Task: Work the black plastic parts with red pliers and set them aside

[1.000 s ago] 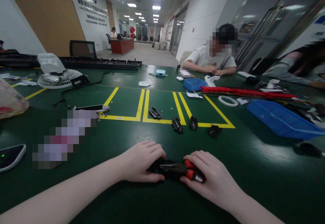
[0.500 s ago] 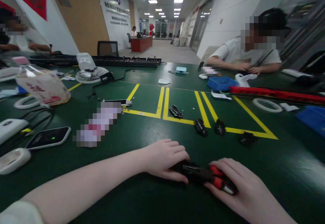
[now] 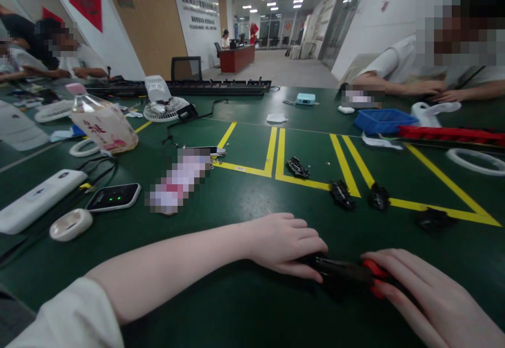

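Near the front of the table, my left hand (image 3: 290, 245) is curled over a dark piece whose shape is mostly hidden under the fingers. My right hand (image 3: 420, 285) is closed round the red grips of a blurred black tool that looks like pliers (image 3: 376, 277). Its dark front end points left and meets the piece at my left fingertips. Beyond my hands lie several small black mechanical parts, among them one black part (image 3: 298, 167) inside the yellow tape and another black part (image 3: 342, 195) across a tape line.
A phone (image 3: 179, 182), a black-screened device (image 3: 114, 197) and a white oval case (image 3: 71, 225) lie left. Behind them stand a bottle (image 3: 104, 124) and a small fan (image 3: 163, 108). A blue tray (image 3: 384, 121) and red strip (image 3: 453, 135) are right, near a seated co-worker.
The view has swung left, so the table and both hands appear further right. My hands keep their grips on the dark piece and the pliers.
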A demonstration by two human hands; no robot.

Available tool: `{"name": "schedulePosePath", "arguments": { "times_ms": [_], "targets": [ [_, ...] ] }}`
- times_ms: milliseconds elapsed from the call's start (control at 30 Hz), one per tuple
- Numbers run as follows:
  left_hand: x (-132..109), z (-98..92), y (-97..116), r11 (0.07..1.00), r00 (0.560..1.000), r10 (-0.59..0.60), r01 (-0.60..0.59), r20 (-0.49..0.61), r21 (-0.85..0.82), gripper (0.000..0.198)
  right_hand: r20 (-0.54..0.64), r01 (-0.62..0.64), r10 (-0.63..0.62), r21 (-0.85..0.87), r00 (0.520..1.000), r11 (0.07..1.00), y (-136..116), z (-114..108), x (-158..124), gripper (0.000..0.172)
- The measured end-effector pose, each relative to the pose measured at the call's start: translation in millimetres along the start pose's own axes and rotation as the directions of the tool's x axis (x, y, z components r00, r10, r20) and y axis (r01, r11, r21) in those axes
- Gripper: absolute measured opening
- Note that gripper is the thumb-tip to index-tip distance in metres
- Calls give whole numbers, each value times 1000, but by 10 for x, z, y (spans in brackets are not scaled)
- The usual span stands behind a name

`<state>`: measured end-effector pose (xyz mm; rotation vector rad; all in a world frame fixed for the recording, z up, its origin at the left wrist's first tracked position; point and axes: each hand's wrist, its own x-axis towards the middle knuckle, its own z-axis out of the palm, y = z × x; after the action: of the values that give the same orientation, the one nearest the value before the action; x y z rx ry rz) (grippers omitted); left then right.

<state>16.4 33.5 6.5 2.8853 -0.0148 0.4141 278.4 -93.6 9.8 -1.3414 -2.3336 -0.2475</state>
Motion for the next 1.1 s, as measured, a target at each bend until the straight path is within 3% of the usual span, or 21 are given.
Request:
{"name": "schedulePosePath", "arguments": {
  "times_ms": [200,367,600,800,900,1033,1100],
  "targets": [
    [-16,-43,9,999,998,39,-40,43,27,41,-43,32,-35,-65,998,997,80,-1,-43,27],
    [-22,-68,27,998,998,-66,66,21,-15,47,-46,49,-53,-88,998,995,72,1,-1,27],
    [-28,-23,19,975,974,-222,222,-45,7,41,-46,30,-34,-74,998,997,91,15,-7,26],
    [-27,-49,111,974,971,-225,223,-75,-40,35,-4,-25,25,-67,1000,997,-3,-30,32,30],
    [-5,-48,248,961,964,-259,251,-53,-119,49,28,-75,76,-44,997,996,-21,-29,34,33],
    [27,27,418,899,909,-415,406,-24,-164,99,34,-131,132,-19,991,991,-15,2,-6,35],
    [30,59,451,885,899,-439,432,3,-175,100,31,-147,147,-6,989,989,-7,8,-24,33]
  ]
}}
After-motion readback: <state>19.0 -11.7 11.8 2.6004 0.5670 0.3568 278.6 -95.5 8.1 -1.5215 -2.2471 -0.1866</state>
